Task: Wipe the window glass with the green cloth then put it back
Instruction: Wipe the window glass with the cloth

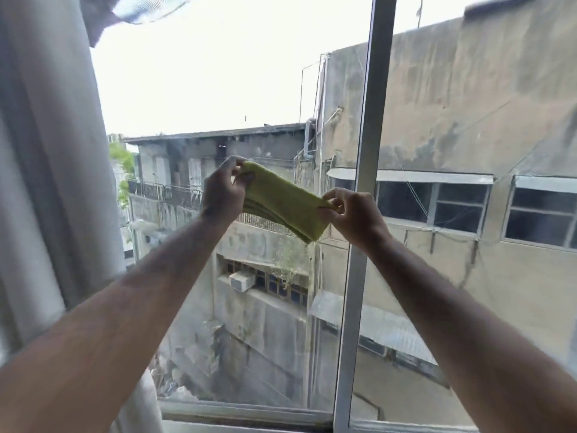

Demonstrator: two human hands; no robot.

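Note:
The green cloth (279, 203) is folded into a thick strip and stretched between both hands in front of the window glass (218, 98). My left hand (222, 191) pinches its upper left end. Its lower right end is pinched by my right hand (351, 214). The cloth hangs in the air, and I cannot tell whether it touches the glass. Both forearms reach up from the bottom corners of the view.
A pale curtain (46, 170) hangs along the left side. A vertical metal frame bar (363, 214) splits the window, with the sill (246, 414) along the bottom. Concrete buildings show outside through the glass.

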